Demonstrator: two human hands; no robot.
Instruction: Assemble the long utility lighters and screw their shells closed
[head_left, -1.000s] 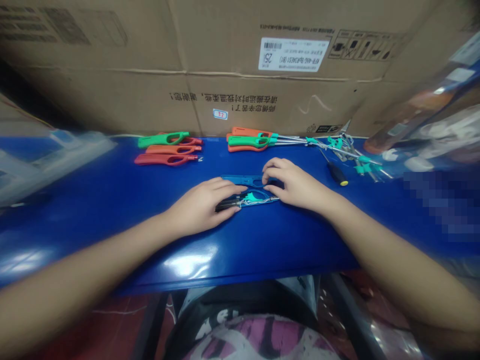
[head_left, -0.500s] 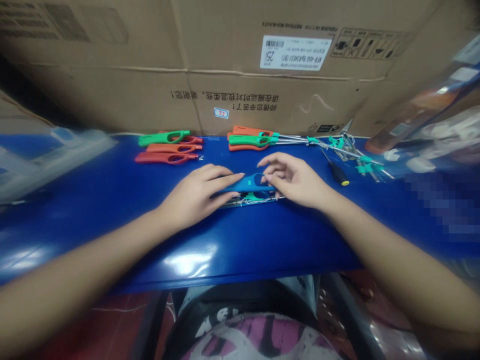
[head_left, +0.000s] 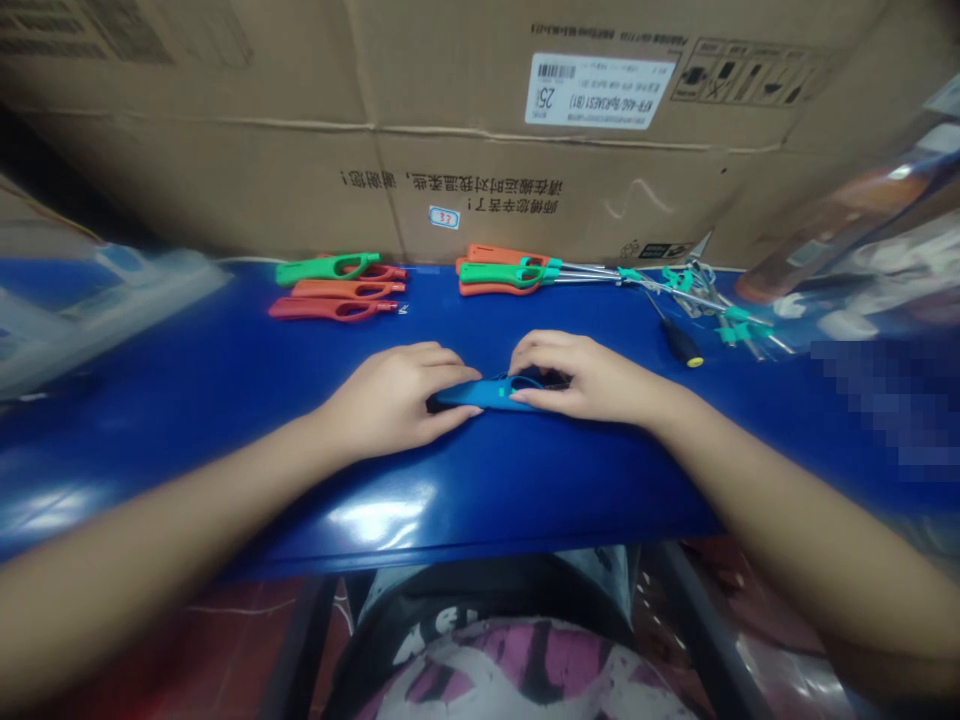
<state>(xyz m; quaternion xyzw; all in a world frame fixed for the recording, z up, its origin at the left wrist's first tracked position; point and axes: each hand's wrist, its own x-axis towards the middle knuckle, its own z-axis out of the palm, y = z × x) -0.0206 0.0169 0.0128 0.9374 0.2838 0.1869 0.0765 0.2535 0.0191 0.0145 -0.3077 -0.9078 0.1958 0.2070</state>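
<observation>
A blue plastic lighter handle (head_left: 489,392) lies on the blue table (head_left: 225,400), pressed between both hands. My left hand (head_left: 394,398) curls over its left end, fingers bent down onto it. Fingers and thumb of my right hand (head_left: 581,378) close over its right end. The inner parts under the blue shell are hidden.
Green and red-orange handle shells (head_left: 339,288) lie at the back left. Assembled lighters with metal rods (head_left: 525,273) lie at the back centre, with loose rods and teal parts (head_left: 712,310) and a black screwdriver (head_left: 681,342) to the right. A large cardboard box (head_left: 480,130) stands behind.
The blue shell, lifted and tilted half a second ago, now sits flat over the inner parts. Both hands have closed down onto it.
</observation>
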